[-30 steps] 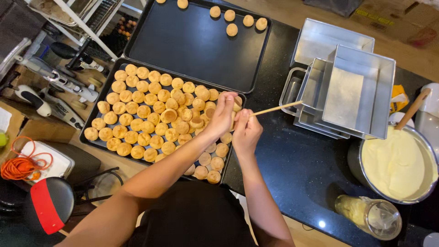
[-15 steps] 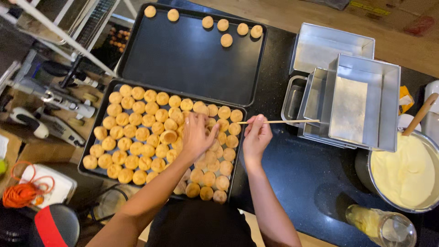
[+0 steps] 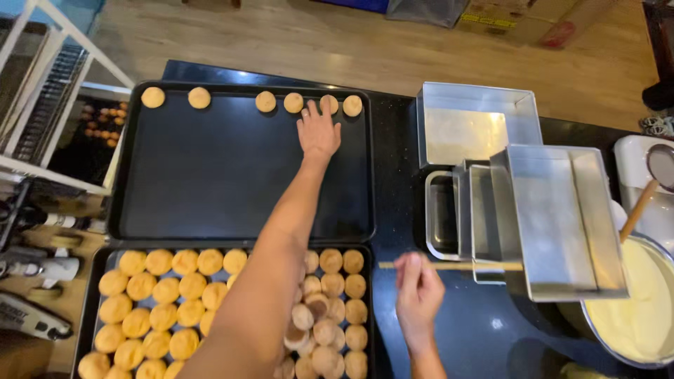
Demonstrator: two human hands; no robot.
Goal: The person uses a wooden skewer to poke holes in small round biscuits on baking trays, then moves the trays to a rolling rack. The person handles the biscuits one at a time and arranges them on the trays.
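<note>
My left hand (image 3: 318, 132) reaches far across the upper black tray (image 3: 239, 175), fingers spread beside a round golden puff (image 3: 328, 104) in the row along its far edge. More puffs (image 3: 153, 97) sit in that row. My right hand (image 3: 418, 288) hovers over the dark counter, shut on a thin wooden stick (image 3: 463, 266) that points right. The near black tray (image 3: 95, 281) is packed with several golden puffs (image 3: 161, 288), partly hidden under my left arm.
Stacked metal baking pans (image 3: 547, 210) stand to the right, with another pan (image 3: 477, 119) behind. A bowl of pale yellow cream (image 3: 632, 316) with a wooden handle sits at the far right. A white rack (image 3: 49, 105) holding more puffs is at the left.
My left hand left the full near tray and stretched up to the far row on the upper tray. My right hand with the stick stayed low, near the pans.
</note>
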